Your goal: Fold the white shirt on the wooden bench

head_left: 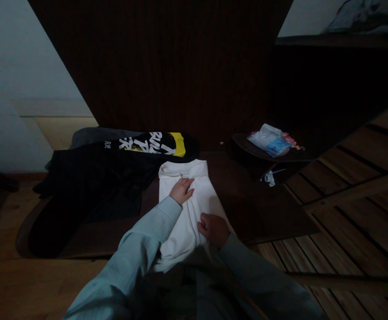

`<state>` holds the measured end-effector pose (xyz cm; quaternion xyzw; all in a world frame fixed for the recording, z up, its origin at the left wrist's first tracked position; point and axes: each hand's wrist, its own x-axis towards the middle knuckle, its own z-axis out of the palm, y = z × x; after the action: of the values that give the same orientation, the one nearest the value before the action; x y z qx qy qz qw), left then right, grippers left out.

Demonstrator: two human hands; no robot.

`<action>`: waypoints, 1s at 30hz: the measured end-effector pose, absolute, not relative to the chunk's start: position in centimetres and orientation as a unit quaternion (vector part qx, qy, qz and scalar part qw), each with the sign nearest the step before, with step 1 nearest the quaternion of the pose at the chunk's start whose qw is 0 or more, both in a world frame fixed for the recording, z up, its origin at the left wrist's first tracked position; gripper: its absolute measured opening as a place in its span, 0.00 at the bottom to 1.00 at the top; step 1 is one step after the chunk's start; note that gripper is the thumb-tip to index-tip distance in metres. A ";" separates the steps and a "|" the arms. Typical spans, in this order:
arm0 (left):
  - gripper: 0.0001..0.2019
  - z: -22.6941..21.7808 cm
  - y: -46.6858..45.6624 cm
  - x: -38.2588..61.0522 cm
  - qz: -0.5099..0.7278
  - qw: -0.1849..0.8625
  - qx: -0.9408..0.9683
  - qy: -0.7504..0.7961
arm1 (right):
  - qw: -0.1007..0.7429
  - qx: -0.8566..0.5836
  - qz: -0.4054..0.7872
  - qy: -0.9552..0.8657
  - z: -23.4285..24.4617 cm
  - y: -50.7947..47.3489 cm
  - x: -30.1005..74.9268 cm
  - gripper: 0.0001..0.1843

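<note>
A white garment (210, 195) lies lengthwise in front of me on a dark brown wooden surface, a thick band at its far end and loose folds at its near end. My left hand (181, 191) rests on its upper part, fingers stretched out over the cloth below the band. Lower and to the right, my right hand (214, 229) is closed, its curled fingers against the garment's right side, where the cloth gathers into creases. What exactly lies inside those fingers is partly hidden. Whether the garment is a shirt or trousers I cannot tell.
Dark clothes (114, 164) with white and yellow print are heaped at the left. On a small rounded shelf (280, 156) to the right sits a clear plastic tissue pack (270, 141). A dark wooden panel (167, 62) rises behind; wooden slats (357, 222) stretch along the right.
</note>
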<state>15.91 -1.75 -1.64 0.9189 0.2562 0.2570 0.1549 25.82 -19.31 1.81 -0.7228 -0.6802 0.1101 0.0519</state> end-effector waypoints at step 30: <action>0.20 -1.1 -2.2 15.8 0.310 0.199 0.895 0.250 | 0.261 -0.631 0.348 -0.642 3.7 -19.3 29.8 0.10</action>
<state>15.76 -2.24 -1.11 0.8952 0.2499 0.3105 0.1994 29.77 -19.34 3.73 -0.6311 -0.6422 0.3480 0.2612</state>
